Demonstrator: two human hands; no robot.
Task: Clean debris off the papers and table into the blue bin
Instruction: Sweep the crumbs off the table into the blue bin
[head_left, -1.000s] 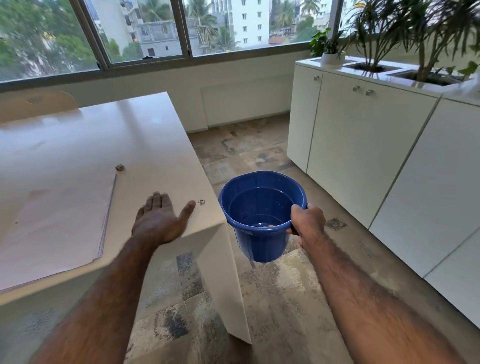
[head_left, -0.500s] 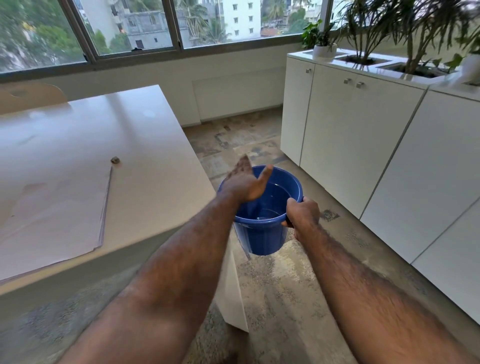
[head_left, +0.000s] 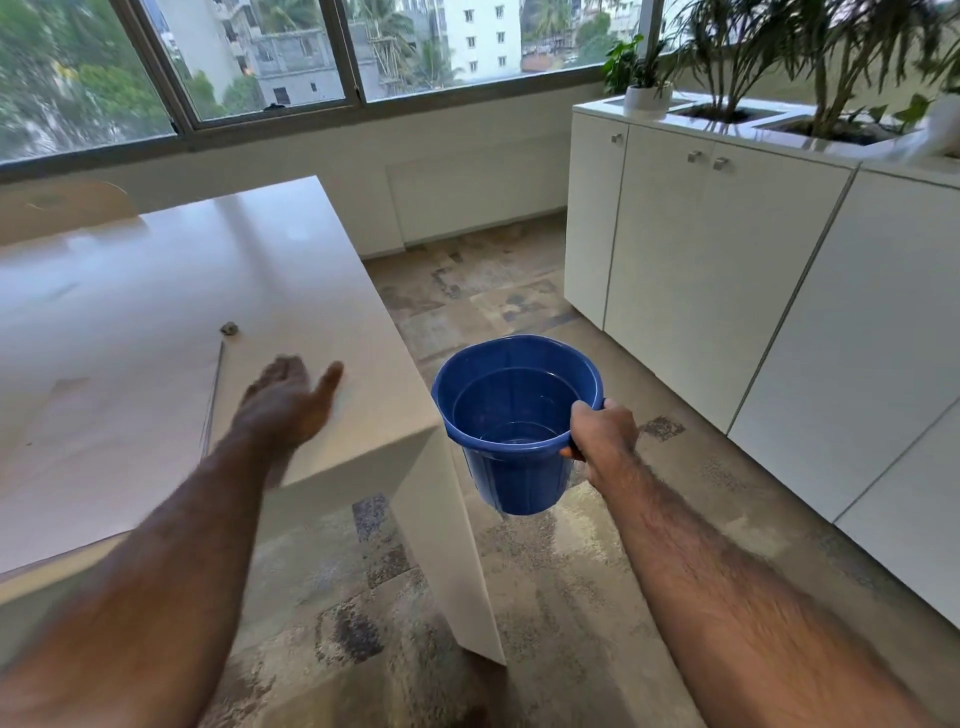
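The blue bin sits just right of centre in the frame, held in the air beside the table's near right corner, its rim about level with the tabletop. Its inside looks glossy at the bottom, with one or two tiny specks there too small to identify. The right hand grips the bin at its right rim, fingers curled round the lip, forearm running down to the lower right.

The left hand is blurred, left of centre over the table, palm down, fingers straight and together, thumb spread out to the right; whether it touches the tabletop cannot be told. Its forearm reaches down to the lower left corner.

The papers lie flat at the left of the frame, a stack whose right edge runs just left of the left hand. A small grey piece of debris rests on the bare tabletop just beyond the stack's far right corner.

At the upper right, a white cabinet carries built-in planters holding soil and leafy plants, with a small white pot holding a green plant
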